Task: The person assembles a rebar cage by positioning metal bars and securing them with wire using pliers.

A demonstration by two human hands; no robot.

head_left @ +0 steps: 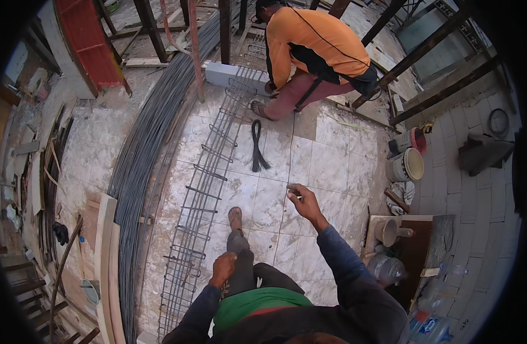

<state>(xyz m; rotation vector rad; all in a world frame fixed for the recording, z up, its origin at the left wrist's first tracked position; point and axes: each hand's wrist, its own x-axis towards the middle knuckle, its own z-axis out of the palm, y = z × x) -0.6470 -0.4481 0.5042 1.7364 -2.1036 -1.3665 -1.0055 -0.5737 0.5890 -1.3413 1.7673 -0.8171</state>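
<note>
My right hand [306, 205] is held out above the tiled floor, its thumb and forefinger curved and apart. A thin dark cord [283, 221] on the floor passes beneath its fingertips; I cannot tell whether they touch it. Lower down, my left hand [222, 269] is closed beside my knee, and whatever it may hold is hidden. Left of it lies a long rebar cage [203, 186] with square stirrups. A looped bundle of black tie wire [257, 149] rests on the tiles ahead.
A co-worker in an orange top [323, 43] crouches by the cage's far end, beside a pale block [220, 74]. Loose rebar rods [154, 114] run along the left, with planks [106, 258] nearby. Buckets [411, 164], a wooden box [418, 252] and water bottles stand right.
</note>
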